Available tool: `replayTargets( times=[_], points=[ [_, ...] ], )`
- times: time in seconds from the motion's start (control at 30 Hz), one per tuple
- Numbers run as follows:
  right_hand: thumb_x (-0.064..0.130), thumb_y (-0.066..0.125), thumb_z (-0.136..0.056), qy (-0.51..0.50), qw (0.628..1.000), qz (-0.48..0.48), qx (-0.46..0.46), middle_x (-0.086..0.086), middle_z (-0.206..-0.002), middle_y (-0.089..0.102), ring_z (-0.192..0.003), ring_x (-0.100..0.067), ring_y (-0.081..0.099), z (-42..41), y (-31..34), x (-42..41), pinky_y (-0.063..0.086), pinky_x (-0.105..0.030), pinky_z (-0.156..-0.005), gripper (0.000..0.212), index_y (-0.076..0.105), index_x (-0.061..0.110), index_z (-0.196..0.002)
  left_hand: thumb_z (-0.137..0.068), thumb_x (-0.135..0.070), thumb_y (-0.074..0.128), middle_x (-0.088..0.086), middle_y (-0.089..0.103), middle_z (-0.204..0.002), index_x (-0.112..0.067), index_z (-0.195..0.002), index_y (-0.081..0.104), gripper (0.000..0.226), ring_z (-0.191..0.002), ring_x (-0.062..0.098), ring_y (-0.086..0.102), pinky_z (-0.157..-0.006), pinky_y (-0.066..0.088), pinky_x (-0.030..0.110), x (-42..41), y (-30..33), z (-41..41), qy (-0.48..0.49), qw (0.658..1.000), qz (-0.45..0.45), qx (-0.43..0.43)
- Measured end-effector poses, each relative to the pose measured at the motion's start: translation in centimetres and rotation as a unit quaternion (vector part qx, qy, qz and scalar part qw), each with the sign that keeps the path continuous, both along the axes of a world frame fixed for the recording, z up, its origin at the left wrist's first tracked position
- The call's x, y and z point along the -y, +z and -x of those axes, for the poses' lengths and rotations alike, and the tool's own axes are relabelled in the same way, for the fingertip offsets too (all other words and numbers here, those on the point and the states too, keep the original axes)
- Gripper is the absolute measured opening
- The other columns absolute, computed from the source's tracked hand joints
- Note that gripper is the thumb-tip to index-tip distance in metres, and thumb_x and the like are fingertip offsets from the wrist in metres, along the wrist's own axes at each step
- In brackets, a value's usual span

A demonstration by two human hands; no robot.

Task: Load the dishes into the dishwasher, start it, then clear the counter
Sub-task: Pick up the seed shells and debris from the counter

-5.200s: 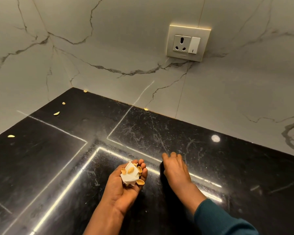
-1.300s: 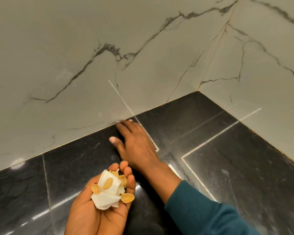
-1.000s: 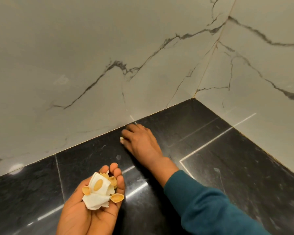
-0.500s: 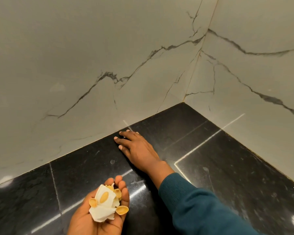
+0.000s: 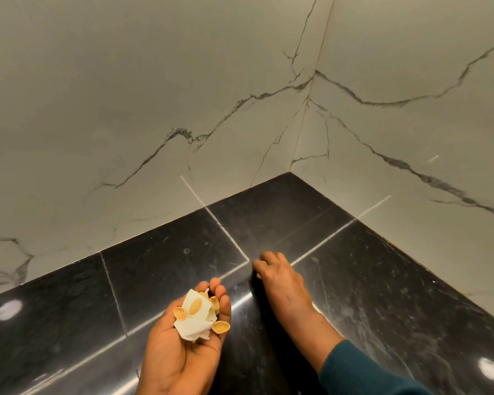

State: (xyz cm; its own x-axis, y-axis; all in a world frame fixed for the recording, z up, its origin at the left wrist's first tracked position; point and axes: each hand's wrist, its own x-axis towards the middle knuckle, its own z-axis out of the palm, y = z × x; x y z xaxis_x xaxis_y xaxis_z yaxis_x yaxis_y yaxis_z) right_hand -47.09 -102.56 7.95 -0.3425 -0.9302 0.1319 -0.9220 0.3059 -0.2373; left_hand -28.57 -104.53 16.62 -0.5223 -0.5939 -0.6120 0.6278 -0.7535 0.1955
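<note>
My left hand (image 5: 183,346) is palm up over the black counter (image 5: 382,295), cupping a crumpled white tissue (image 5: 193,326) with several tan nut shells (image 5: 195,306) on it. My right hand (image 5: 280,283) rests palm down on the counter to its right, fingers curled with the tips pressed to the surface. I cannot tell whether anything lies under those fingertips. A teal sleeve (image 5: 360,372) covers my right forearm.
Grey marble walls (image 5: 154,109) meet in a corner (image 5: 290,168) at the back of the counter. White light stripes reflect across the glossy black surface.
My right hand has pulled back from the wall edge toward me and to the right, and its fingers have curled. My left hand still holds the tissue and shells.
</note>
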Motion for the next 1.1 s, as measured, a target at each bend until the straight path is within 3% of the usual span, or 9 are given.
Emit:
replayTargets(
  times=[0.03,0.1,0.23,0.33,0.57,0.73,0.83,0.93,1.1],
  points=[
    [0.015,0.050,-0.095,-0.020,1.000,-0.021,-0.008,0.000,-0.107,0.047,-0.105,-0.020,0.044,-0.6,0.5,-0.9,0.040,-0.033,-0.065,0.010,0.053,0.019,-0.103,-0.086,-0.016,0.059,0.019,0.069,-0.091,0.002,-0.091,0.062,0.019,-0.086,0.027,0.063,-0.057,0.059,0.039,-0.6,0.3,-0.2,0.018,1.000,-0.006,-0.004],
    [0.005,0.049,-0.095,-0.046,0.998,-0.046,-0.021,-0.005,-0.109,0.047,-0.105,-0.025,0.043,-1.6,0.8,-2.4,0.040,-0.035,-0.068,0.019,0.051,0.016,-0.110,-0.094,-0.016,0.043,0.020,0.070,-0.088,0.003,-0.091,0.062,0.026,-0.086,0.028,0.063,-0.058,0.058,0.040,-1.6,0.7,-0.9,0.024,1.000,-0.013,-0.004],
    [0.007,0.050,-0.092,-0.069,0.997,-0.008,0.034,-0.003,-0.109,0.047,-0.107,-0.023,0.041,-2.3,1.4,-6.3,0.042,-0.031,-0.075,0.023,0.053,0.019,-0.112,-0.094,-0.015,0.042,0.020,0.069,-0.090,0.003,-0.091,0.061,0.027,-0.088,0.028,0.063,-0.064,0.058,0.041,-5.1,1.2,-2.4,0.009,1.000,-0.017,0.002],
    [0.013,0.058,-0.087,-0.053,0.995,0.031,0.077,0.009,-0.094,0.040,-0.089,-0.013,0.035,-3.0,1.3,-9.5,0.028,-0.015,-0.063,0.011,0.051,0.022,-0.089,-0.094,-0.015,0.043,0.020,0.068,-0.093,0.003,-0.094,0.061,0.027,-0.090,0.028,0.063,-0.067,0.056,0.043,-7.3,1.6,-3.1,-0.014,1.000,-0.019,-0.001],
    [0.016,0.045,-0.093,-0.125,0.977,0.040,0.168,0.001,-0.086,0.047,-0.079,-0.017,0.043,-2.0,1.5,-10.9,0.036,-0.031,-0.066,0.012,0.045,0.015,-0.080,-0.095,-0.016,0.044,0.021,0.070,-0.087,0.005,-0.095,0.062,0.028,-0.088,0.028,0.063,-0.066,0.057,0.042,-10.6,1.7,-4.1,-0.040,0.999,-0.026,-0.004],
    [0.001,0.054,-0.088,-0.050,0.992,0.006,0.117,0.004,-0.106,0.049,-0.100,-0.019,0.042,-0.6,1.4,-9.8,0.035,-0.023,-0.075,0.024,0.052,0.019,-0.104,-0.093,-0.015,0.045,0.021,0.068,-0.092,0.005,-0.095,0.062,0.026,-0.090,0.028,0.062,-0.069,0.056,0.044,-10.9,1.3,-4.5,-0.030,0.999,-0.030,-0.001],
    [0.013,0.055,-0.095,0.008,0.990,0.017,0.137,0.002,-0.140,0.045,-0.131,-0.019,0.033,-0.9,0.1,-9.6,0.022,-0.020,-0.108,0.041,0.051,0.017,-0.136,-0.092,-0.014,0.044,0.022,0.068,-0.092,0.005,-0.093,0.062,0.026,-0.089,0.028,0.063,-0.071,0.055,0.044,-10.8,1.2,-4.7,-0.029,0.999,-0.021,-0.001],
    [0.028,0.051,-0.099,0.043,0.995,0.010,0.094,0.003,-0.151,0.039,-0.141,-0.017,0.028,-0.8,-1.0,-10.5,0.009,-0.016,-0.112,0.043,0.048,0.020,-0.142,-0.095,-0.015,0.043,0.022,0.069,-0.094,0.005,-0.096,0.062,0.028,-0.089,0.028,0.064,-0.070,0.057,0.042,-10.5,0.9,-4.7,-0.023,1.000,-0.019,0.004],
    [0.036,0.049,-0.098,0.081,0.996,0.013,0.025,0.011,-0.136,0.048,-0.123,-0.007,0.037,0.4,-0.6,-14.3,0.043,-0.026,-0.098,0.035,0.058,0.030,-0.131,-0.096,-0.016,0.043,0.022,0.069,-0.096,0.005,-0.099,0.062,0.029,-0.089,0.028,0.064,-0.065,0.059,0.039,-10.5,1.3,-4.6,-0.024,1.000,-0.012,-0.006]
  ],
)
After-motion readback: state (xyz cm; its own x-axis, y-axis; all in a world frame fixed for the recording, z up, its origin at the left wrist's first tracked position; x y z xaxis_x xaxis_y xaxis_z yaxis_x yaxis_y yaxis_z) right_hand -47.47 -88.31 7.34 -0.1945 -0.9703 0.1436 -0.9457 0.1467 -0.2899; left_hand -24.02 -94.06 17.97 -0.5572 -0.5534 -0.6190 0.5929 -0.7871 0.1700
